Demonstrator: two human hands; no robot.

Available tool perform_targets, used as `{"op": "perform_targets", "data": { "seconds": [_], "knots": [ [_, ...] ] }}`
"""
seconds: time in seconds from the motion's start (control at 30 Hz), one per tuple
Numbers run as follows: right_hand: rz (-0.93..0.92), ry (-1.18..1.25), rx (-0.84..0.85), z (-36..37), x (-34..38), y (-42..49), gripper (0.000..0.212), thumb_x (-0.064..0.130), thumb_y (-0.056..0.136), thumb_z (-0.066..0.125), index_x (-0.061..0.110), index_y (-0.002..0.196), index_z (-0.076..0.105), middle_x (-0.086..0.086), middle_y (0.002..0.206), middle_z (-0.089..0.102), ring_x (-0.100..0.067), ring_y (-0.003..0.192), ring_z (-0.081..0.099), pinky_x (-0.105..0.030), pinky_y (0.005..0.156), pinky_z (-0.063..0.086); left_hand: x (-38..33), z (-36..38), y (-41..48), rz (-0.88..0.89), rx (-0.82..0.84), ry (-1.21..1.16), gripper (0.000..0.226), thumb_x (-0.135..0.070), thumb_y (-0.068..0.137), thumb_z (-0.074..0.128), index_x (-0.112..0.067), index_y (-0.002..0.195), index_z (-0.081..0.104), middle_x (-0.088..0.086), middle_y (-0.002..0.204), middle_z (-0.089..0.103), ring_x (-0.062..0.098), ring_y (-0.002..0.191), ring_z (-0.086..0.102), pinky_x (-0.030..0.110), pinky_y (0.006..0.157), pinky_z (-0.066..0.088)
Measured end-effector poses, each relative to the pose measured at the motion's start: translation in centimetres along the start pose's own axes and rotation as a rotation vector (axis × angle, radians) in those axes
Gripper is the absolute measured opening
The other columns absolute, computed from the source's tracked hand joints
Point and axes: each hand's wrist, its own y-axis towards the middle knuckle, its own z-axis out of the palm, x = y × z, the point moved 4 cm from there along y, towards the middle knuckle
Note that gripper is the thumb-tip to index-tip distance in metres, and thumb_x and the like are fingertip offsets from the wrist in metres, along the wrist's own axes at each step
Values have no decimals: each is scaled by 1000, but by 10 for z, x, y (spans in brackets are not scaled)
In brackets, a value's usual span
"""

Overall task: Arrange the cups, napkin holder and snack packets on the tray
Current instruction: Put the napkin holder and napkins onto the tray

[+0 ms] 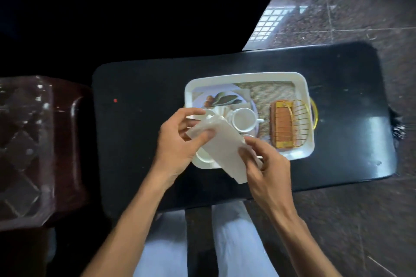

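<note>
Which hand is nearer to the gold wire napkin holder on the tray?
The right hand. It grips the lower end of the white napkins just below and left of the napkin holder; the left hand holds their upper end, farther left over the cups.

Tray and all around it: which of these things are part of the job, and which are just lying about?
Part of the job:
tray
cups, e.g.
gold wire holder lying on the tray
white packet, held by left hand and right hand

Just lying about:
black table
dark red chair
stone floor
</note>
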Motion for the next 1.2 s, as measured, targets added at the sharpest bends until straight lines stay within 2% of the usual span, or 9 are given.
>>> {"op": "perform_targets", "data": {
  "seconds": [0.1,0.2,0.3,0.43,0.57,0.67,0.77,1.0,1.2],
  "knots": [
    [-23,-51,-60,-43,-13,10,30,23,89,74,35,116,69,26,101,68,4,94,65,-26,77,58,-19,48,17,108,113,142,29,-13,80,85,-31,98,72,-20,88,74,1,84,70,17,72,54],
    [3,-85,-147,-81,-29,19,25,22,88,75,32,111,70,18,93,72,1,83,67,-19,70,55,-37,104,32,230,157,246,22,-17,82,83,-25,100,73,-15,91,73,7,89,70,32,81,60],
    [-3,-143,-315,-111,-40,25,13,23,94,68,24,106,72,12,87,70,4,77,62,-4,63,42,-55,149,47,381,173,394,21,-23,83,82,-19,103,76,-11,92,74,3,85,66,25,82,57],
    [-15,-234,-439,-127,-51,38,16,20,99,61,14,111,71,2,92,66,-2,78,51,0,68,35,-66,192,70,493,192,517,13,-24,86,79,-16,96,78,0,91,78,16,86,69,34,80,57],
    [16,-249,-438,-122,-64,54,16,11,95,64,8,109,70,-5,92,66,-9,80,51,-1,71,35,-54,212,92,494,210,577,12,-20,87,78,-12,95,77,3,92,78,19,88,70,37,80,57],
    [15,-257,-398,-112,-72,64,18,11,92,66,9,110,67,-5,93,66,-12,80,55,-16,72,43,-38,214,103,460,201,594,10,-18,88,77,-11,95,77,4,92,77,19,90,70,37,81,59],
    [9,-279,-365,-102,-78,70,16,13,92,67,11,107,66,-1,93,67,-12,80,59,-27,70,52,-22,213,111,407,214,626,9,-17,89,76,-13,97,77,4,102,78,16,100,69,35,91,56],
    [24,-291,-335,-93,-88,76,27,19,88,74,10,112,65,-2,96,65,-17,84,61,-23,76,48,1,212,117,310,292,676,17,-16,94,70,-18,110,75,2,111,78,17,106,69,39,92,56],
    [49,-355,-337,-84,-86,82,59,45,82,77,12,125,56,-5,116,53,-11,104,42,-16,85,34,-1,206,117,287,311,693,37,-16,95,69,-19,131,67,2,133,70,19,126,62,37,106,50]
  ]
}}
